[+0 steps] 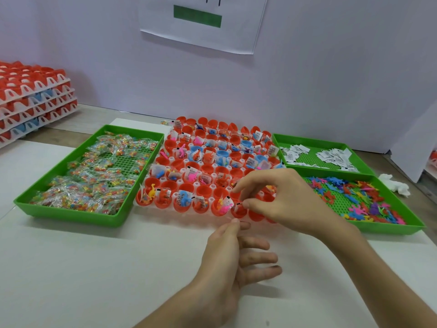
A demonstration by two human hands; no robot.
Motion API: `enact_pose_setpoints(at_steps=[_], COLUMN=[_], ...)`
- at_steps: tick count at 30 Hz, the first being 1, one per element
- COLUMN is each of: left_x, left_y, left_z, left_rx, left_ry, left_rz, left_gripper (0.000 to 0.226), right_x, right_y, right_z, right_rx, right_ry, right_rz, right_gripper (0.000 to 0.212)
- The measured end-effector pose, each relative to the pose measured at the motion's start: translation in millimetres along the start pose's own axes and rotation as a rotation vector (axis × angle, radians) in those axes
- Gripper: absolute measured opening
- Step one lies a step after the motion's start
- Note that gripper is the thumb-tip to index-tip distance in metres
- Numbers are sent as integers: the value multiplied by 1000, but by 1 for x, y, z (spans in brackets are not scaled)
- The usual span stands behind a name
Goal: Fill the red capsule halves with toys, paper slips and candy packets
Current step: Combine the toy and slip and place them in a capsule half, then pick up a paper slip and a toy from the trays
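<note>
Now, from the head camera, we see our right hand (pixel 279 200) pinching a paper slip (pixel 238 204) between thumb and forefinger, right over a red capsule half (pixel 238 212) in the front row of the white rack (pixel 214 186). Our left hand (pixel 227 261) sits just below it, thumb and forefinger tips together and the other fingers straight; whether it holds anything we cannot tell. Candy packets (pixel 89 181) lie left of the rack, toys (pixel 359 197) to its right.

1. No word or number can be read anywhere;
2. the white sheet (pixel 201 36) on the wall bears a green bar (pixel 197 18) and, at its cut-off top edge, black strokes (pixel 218 0) of characters, too partial to read;
3. the paper slips (pixel 331 155) in the far right tray (pixel 314 139) carry black print, too small to read;
4. so do those standing in the capsule halves (pixel 208 189), and the single slip (pixel 238 204) pinched by the right hand (pixel 279 200).
</note>
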State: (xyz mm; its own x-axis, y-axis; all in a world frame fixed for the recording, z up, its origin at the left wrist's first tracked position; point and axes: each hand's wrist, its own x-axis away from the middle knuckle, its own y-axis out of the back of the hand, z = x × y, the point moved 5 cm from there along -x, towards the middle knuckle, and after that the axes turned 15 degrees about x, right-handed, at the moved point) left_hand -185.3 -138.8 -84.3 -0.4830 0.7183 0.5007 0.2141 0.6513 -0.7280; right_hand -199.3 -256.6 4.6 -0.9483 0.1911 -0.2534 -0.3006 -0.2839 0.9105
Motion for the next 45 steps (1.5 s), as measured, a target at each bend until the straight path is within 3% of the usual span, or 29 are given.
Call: enact_pose_setpoints(at_steps=[4, 14, 19, 22, 26, 29, 33, 39, 44, 45], left_x=[1, 5, 10, 15, 22, 29, 31, 25, 26, 26], left_y=[-1, -2, -4, -10, -17, -26, -28, -25, -26, -25], left_z=[0, 0, 1, -3, -22, -37, -48, -47, -51, -52], left_rx=[-14, -36, -97, -163, -290, -367, -440, -502, -479, -474], left_ry=[8, 19, 19, -63, -354, -576, -753, -711, -732, -741], left_rz=[3, 24, 77, 113, 160, 245, 294, 321, 309, 300], left_gripper=[23, 16, 11, 14, 34, 18, 18, 36, 33, 32], right_x=[2, 10, 6, -10, -36, -45, -51, -46, -37, -36], right_y=[4, 35, 59, 61, 35, 18, 12, 15, 22, 24], right_z=[-2, -48, -116, -165, -209, -219, -217, -216, -212, -211], right_rx=[-13, -41, -117, 11, 192, 170, 186, 119, 117, 132], right_ry=[-21, -268, -541, -681, -724, -742, -776, -778, -762, -760], right_rz=[-44, -397, -604, -537, -163, -41, -55, -182, -288, -304], right_gripper=[19, 23, 23, 18, 14, 20, 25, 19, 5, 11])
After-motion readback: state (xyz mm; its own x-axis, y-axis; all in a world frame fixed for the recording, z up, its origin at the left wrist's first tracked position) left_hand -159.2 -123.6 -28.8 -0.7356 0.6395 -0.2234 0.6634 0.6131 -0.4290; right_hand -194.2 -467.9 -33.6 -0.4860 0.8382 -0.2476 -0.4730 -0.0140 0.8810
